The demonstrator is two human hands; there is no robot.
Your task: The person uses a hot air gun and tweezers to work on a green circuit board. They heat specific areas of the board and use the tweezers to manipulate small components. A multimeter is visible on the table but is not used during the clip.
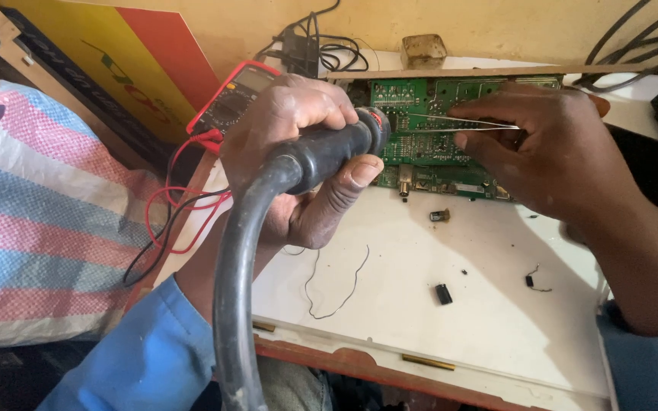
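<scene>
My left hand (298,160) grips the black handle of a hot-air tool (329,152), whose thick black hose (237,289) runs down toward me. Its nozzle points at a green circuit board (428,129) lying at the back of the white work surface (436,304). My right hand (550,152) holds thin metal tweezers (451,122), their tips over the board close to the nozzle. The point where nozzle and tweezers meet the board is partly hidden by my left fingers.
A red multimeter (234,95) with red and black leads (173,221) sits at left beside a striped woven bag (39,213). Small black components (443,293) and a thin wire (336,281) lie on the surface. Black cables (321,49) coil at the back wall.
</scene>
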